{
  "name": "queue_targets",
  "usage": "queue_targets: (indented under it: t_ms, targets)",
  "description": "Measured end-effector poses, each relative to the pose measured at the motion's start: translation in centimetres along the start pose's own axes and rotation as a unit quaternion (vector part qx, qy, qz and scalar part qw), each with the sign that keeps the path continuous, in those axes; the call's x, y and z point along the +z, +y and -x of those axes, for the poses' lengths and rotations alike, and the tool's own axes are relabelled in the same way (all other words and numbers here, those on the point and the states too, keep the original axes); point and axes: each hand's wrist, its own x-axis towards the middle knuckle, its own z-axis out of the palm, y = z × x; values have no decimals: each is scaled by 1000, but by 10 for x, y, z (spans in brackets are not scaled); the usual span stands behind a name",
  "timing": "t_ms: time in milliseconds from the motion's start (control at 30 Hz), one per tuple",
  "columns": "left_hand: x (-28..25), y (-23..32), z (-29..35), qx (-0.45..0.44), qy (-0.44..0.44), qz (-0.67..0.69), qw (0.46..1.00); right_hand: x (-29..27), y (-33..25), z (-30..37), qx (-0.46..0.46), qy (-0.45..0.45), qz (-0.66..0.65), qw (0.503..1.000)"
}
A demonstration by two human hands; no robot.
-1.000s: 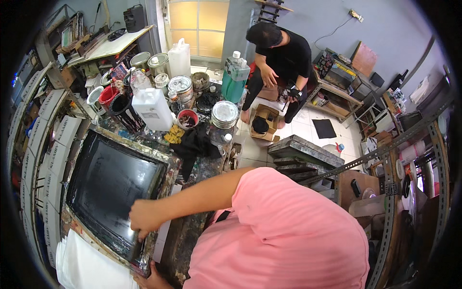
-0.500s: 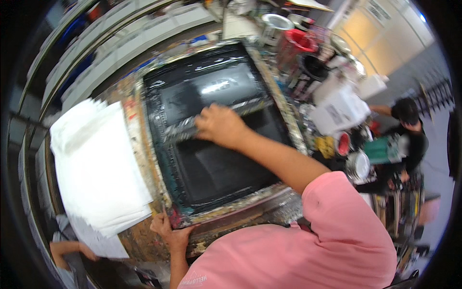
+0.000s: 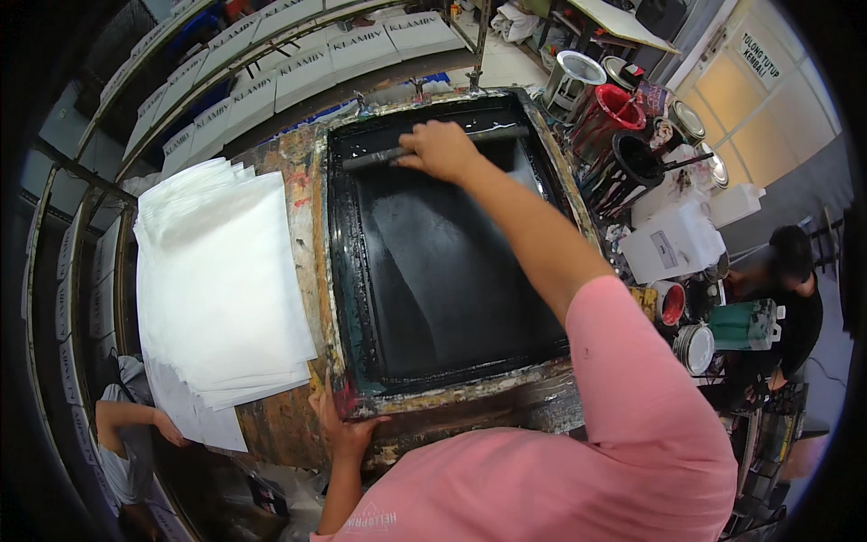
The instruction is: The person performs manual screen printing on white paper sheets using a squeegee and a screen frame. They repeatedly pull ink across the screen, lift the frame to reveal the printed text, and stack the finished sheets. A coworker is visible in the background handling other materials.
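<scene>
I see the screen frame [image 3: 470,392] lying on the worktable [image 3: 280,425]. Inside it, toward its far end, the squeegee [image 3: 501,135] sits crosswise with the right hand [image 3: 438,149] on it; the left hand [image 3: 345,432] is at the frame's near left corner. Just left of the frame I have a stack of sheets [image 3: 221,280], with a co-worker's hand [image 3: 172,427] by its near left corner. Boxes [image 3: 307,79] stand in rows beyond the frame's far left. Right of the frame I find a bucket [image 3: 617,108], a jug [image 3: 673,239] and a can [image 3: 694,349]; another person [image 3: 797,312] is farther right, past them.
</scene>
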Motion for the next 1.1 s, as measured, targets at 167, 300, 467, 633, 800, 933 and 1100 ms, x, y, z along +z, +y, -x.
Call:
queue_targets:
  t_ms: [167,300,467,633,800,933,1100]
  targets:
    - [2,-3,1,11,20,-17,1000,-17,-63,100,-11,46,4,999]
    - [9,-3,1,3,39,39,998,-74,-137,206,3,-21,-13,1000]
    - [0,44,-16,-42,97,309,945,-162,-202,282,14,-24,-73,997]
    - [-45,118,-89,16,197,376,905,-253,-203,225,-11,146,62,987]
    - [-33,109,-205,268,321,353,837,-301,-167,133,-35,321,83,943]
    - [38,37,-280,52,113,356,926,-323,-158,103,-5,300,69,952]
    - [132,-28,-381,145,31,44,988,-352,-155,85,-22,278,44,959]
